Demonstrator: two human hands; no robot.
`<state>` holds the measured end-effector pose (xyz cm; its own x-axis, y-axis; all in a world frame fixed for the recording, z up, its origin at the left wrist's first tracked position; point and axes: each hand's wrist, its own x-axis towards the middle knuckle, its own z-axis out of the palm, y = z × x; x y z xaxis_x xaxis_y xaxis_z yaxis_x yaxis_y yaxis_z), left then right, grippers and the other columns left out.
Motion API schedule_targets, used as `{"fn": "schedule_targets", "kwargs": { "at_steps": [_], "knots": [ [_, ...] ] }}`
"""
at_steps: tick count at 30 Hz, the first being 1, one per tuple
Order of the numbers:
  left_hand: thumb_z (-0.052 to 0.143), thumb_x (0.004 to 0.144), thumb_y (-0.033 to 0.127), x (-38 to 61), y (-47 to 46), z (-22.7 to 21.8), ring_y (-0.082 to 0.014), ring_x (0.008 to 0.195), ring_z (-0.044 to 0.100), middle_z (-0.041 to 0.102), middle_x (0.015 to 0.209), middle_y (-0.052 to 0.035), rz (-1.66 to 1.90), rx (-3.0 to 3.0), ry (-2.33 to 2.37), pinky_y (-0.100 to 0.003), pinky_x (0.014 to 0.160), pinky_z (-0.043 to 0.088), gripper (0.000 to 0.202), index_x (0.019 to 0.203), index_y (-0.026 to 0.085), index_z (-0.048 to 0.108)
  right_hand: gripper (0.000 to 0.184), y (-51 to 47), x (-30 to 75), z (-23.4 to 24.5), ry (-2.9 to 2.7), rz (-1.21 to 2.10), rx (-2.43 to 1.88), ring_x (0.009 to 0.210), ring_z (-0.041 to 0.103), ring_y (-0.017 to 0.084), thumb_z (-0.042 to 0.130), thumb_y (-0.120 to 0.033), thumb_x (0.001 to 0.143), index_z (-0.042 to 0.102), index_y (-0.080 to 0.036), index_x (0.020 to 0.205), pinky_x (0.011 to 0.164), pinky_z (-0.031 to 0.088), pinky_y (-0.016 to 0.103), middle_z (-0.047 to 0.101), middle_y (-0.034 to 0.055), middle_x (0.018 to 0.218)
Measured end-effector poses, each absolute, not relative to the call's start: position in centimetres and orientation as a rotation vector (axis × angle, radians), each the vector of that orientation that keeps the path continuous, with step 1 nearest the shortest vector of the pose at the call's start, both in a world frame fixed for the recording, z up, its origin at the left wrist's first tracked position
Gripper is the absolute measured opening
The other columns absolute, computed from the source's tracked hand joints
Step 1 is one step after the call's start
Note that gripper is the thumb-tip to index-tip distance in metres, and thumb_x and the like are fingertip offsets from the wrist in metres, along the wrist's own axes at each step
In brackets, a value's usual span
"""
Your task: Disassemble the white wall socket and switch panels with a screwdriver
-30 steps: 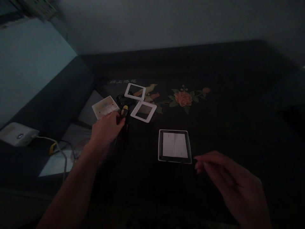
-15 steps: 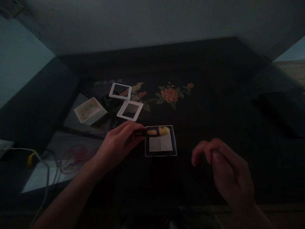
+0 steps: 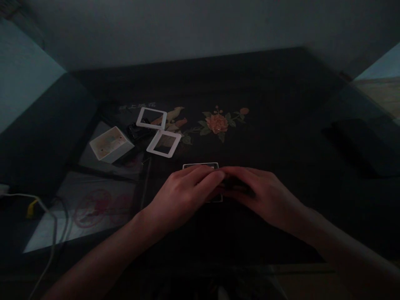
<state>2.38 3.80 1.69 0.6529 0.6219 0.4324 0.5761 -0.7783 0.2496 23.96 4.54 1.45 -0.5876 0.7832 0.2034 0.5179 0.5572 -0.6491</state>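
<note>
A white-rimmed switch panel (image 3: 200, 164) lies on the dark tabletop, mostly covered by my hands. Over its right part my left hand (image 3: 193, 185) is closed, its fingertips meeting those of my right hand. My right hand (image 3: 259, 183) curls around a dark handle with a faint yellowish patch, the black-and-yellow screwdriver (image 3: 242, 186), just right of the panel. Most of the tool, its tip included, is hidden by fingers and shadow.
Left of centre lie two white square frames (image 3: 171, 155) (image 3: 137, 121), a black part (image 3: 134, 132) and a white box (image 3: 117, 155). A white cable (image 3: 55, 233) runs down the left. A dark flat object (image 3: 359, 141) lies far right. Flowers and birds decorate the tabletop.
My right hand has moved left from beside the panel to meet my left hand and close on the screwdriver's handle. My left hand has shifted right, over the panel. The view has shifted slightly.
</note>
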Motion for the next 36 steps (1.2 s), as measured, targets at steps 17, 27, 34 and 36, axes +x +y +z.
{"fn": "schedule_targets", "kwargs": {
  "at_steps": [17,27,34,36],
  "knots": [
    [0.072,0.085,0.042,1.2,3.1,-3.3,-0.038,0.143,0.035,0.042,0.149,-0.0199,0.605,2.444,1.24,-0.063,0.116,0.031,0.071,0.143,0.021,0.037,0.017,7.0,31.3,1.4,-2.371,0.525,-1.073,0.068,0.069,0.017,0.068,-0.036,0.089,0.076,-0.03,0.103,0.06,0.054,0.029,0.075,0.0007,0.088],
    [0.068,0.087,0.038,1.3,3.0,-3.3,-0.0357,0.135,0.043,0.048,0.144,-0.0179,0.629,2.394,1.268,-0.058,0.115,0.035,0.068,0.145,0.02,0.036,0.02,5.9,31.0,2.1,-2.463,0.168,-1.012,0.08,0.07,0.024,0.062,-0.029,0.093,0.075,-0.028,0.109,0.071,0.055,0.039,0.076,0.0046,0.093],
    [0.064,0.09,0.037,1.4,2.9,-3.2,-0.0337,0.133,0.043,0.048,0.142,-0.0178,0.64,2.393,1.266,-0.055,0.113,0.038,0.063,0.144,0.018,0.036,0.042,4.4,31.5,2.6,-2.466,0.038,-1.028,0.096,0.068,0.032,0.063,-0.02,0.091,0.066,-0.038,0.129,0.077,0.048,0.048,0.076,0.0044,0.108],
    [0.064,0.09,0.036,1.4,2.9,-3.1,-0.0337,0.132,0.043,0.048,0.142,-0.0174,0.644,2.391,1.27,-0.055,0.112,0.04,0.064,0.145,0.019,0.034,0.04,4.4,31.4,2.6,-2.288,0.305,-1.113,0.097,0.067,0.032,0.071,-0.021,0.086,0.071,-0.041,0.121,0.08,0.047,0.049,0.077,0.0015,0.104]
  ]
}}
